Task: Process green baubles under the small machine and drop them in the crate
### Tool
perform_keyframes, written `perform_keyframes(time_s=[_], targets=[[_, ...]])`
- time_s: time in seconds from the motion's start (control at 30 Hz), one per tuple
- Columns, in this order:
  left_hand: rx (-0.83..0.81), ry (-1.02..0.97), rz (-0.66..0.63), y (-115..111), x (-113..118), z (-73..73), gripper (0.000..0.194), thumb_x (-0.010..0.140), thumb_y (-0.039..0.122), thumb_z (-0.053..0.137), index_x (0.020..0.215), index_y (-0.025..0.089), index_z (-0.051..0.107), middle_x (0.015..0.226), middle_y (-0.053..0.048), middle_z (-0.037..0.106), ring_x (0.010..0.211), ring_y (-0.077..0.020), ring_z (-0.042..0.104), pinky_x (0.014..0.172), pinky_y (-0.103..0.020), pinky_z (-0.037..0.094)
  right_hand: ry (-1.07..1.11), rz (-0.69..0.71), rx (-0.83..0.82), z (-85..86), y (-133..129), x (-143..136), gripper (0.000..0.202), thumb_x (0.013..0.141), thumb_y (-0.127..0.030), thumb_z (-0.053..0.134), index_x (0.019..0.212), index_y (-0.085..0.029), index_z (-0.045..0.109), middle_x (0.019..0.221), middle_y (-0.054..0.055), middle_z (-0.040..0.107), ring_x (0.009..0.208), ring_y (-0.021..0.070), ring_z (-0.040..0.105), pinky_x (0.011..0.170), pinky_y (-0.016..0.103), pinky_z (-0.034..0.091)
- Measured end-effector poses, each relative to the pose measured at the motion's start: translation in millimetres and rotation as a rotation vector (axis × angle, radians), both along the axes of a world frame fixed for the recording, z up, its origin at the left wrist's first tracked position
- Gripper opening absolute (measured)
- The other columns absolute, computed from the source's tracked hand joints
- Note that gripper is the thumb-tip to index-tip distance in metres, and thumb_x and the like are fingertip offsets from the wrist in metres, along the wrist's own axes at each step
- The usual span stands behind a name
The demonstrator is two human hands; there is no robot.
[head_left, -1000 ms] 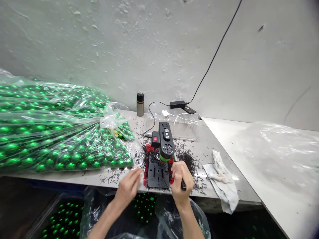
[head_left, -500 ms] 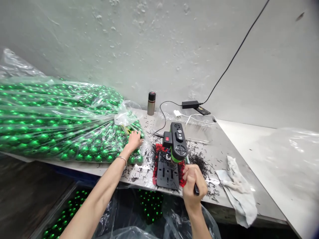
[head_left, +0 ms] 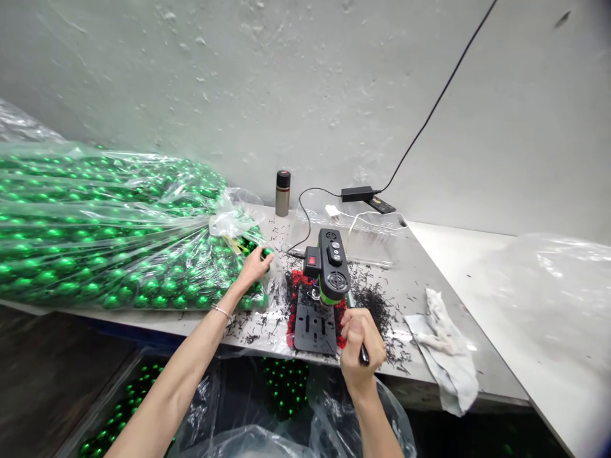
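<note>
My left hand (head_left: 256, 264) is at the mouth of a big clear plastic bag (head_left: 143, 216) full of shiny green balls, closed on one green ball (head_left: 268, 252) that shows at its fingertips. My right hand (head_left: 361, 346) is wrapped round the black handle (head_left: 364, 356) of a lever. That lever runs up beside a small black and green machine (head_left: 334, 264) with a red switch and round vents. Under the machine's head lies a slotted black base plate (head_left: 315, 324), with red material (head_left: 290, 334) around it.
Small black bits (head_left: 375, 308) litter the grey table. Behind the machine are a bottle (head_left: 282, 194), a clear plastic tray (head_left: 372, 248) and a power adapter (head_left: 358, 194) with cables. A white cloth (head_left: 443, 356) hangs over the front edge. Below, green balls (head_left: 286, 385) lie in clear plastic.
My left hand has drawn slightly out of the bag opening, and a green ball now shows at its fingers. My right hand keeps its grip on the handle. The view has shifted a little.
</note>
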State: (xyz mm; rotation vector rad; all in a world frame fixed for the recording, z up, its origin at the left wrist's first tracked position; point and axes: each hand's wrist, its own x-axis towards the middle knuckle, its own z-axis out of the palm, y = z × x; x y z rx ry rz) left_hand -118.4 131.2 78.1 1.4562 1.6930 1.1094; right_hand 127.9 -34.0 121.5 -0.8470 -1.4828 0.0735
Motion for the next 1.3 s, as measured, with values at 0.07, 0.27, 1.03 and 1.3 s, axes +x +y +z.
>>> perform_keyframes(time_s=[0.07, 0.27, 1.03, 1.3], targets=[[-0.012, -0.142, 0.031, -8, -1, 6.8, 0.022, 0.095, 0.027, 0.051, 0.108, 0.013, 0.063, 0.105, -0.014, 0.07, 0.098, -0.0252, 0.069, 0.088, -0.039, 0.057, 0.003, 0.0, 0.003, 0.0, 0, 0, 0.031, 0.094, -0.005, 0.041, 0.068, -0.021, 0.044, 0.067, -0.002, 0.049, 0.064, 0.0115, 0.051, 0.058, 0.026, 0.04], [-0.33, -1.209, 0.136, -54, 4, 26.7, 0.013, 0.095, 0.014, 0.049, 0.095, 0.009, 0.061, 0.086, -0.014, 0.069, 0.071, -0.0172, 0.069, 0.055, -0.024, 0.059, 0.007, -0.016, -0.012, -1.7, 0, 0, 0.031, 0.094, -0.007, 0.041, 0.067, -0.021, 0.044, 0.067, -0.001, 0.049, 0.063, 0.0117, 0.051, 0.058, 0.027, 0.04], [-0.395, -0.723, -0.194, -123, 87, -29.1, 0.042, 0.073, 0.026, 0.081, 0.112, 0.014, 0.072, 0.094, -0.008, 0.075, 0.074, -0.0163, 0.069, 0.053, -0.02, 0.048, -0.001, -0.077, -0.015, 19.2, 9, 0, 0.031, 0.099, -0.017, 0.043, 0.068, -0.022, 0.043, 0.062, -0.002, 0.046, 0.06, 0.0119, 0.049, 0.057, 0.03, 0.037], [-0.136, 0.211, -0.399, -121, 94, -25.6, 0.043, 0.084, 0.035, 0.07, 0.124, 0.02, 0.07, 0.114, -0.009, 0.076, 0.097, -0.0261, 0.071, 0.091, -0.036, 0.053, 0.001, -0.069, 0.003, 15.3, 8, 1, 0.031, 0.098, -0.015, 0.043, 0.068, -0.022, 0.044, 0.064, -0.002, 0.048, 0.062, 0.0125, 0.05, 0.057, 0.029, 0.038]])
